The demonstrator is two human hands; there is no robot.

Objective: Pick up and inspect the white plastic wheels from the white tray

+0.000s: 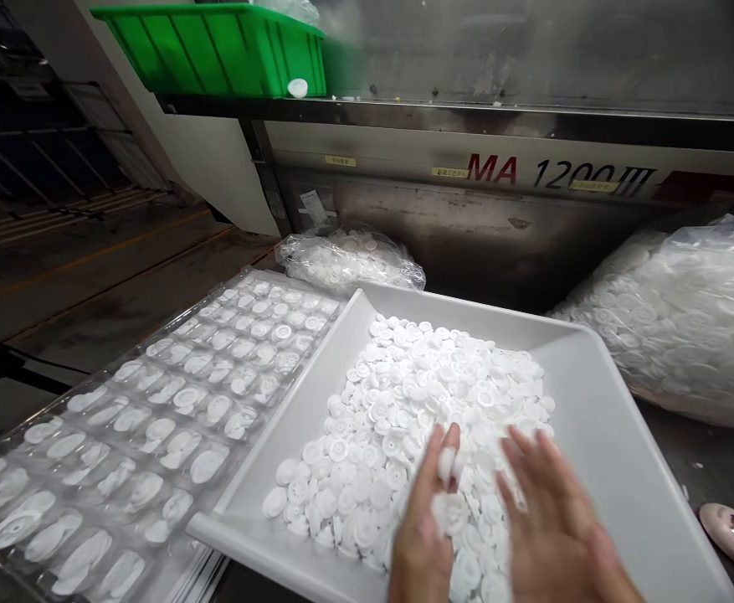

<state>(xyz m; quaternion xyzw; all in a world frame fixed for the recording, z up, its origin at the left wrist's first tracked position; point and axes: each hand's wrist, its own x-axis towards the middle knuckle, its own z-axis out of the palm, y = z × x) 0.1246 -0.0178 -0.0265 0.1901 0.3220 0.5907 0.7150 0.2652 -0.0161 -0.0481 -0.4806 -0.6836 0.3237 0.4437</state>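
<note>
The left hand (pixel 422 536) and the right hand (pixel 551 528) were apart. Both rested on the big heap of white plastic buttons (pixel 429 385), which filled the middle of the white tray (pixel 598 427), right under the fingers.

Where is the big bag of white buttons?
In the head view, the clear plastic bag of white buttons sits on the right, just beyond the white tray and below the steel machine panel marked MA 1200 III.

Stainless machine housing (pixel 442 239); dim factory floor (pixel 90 280), probably concrete
</note>
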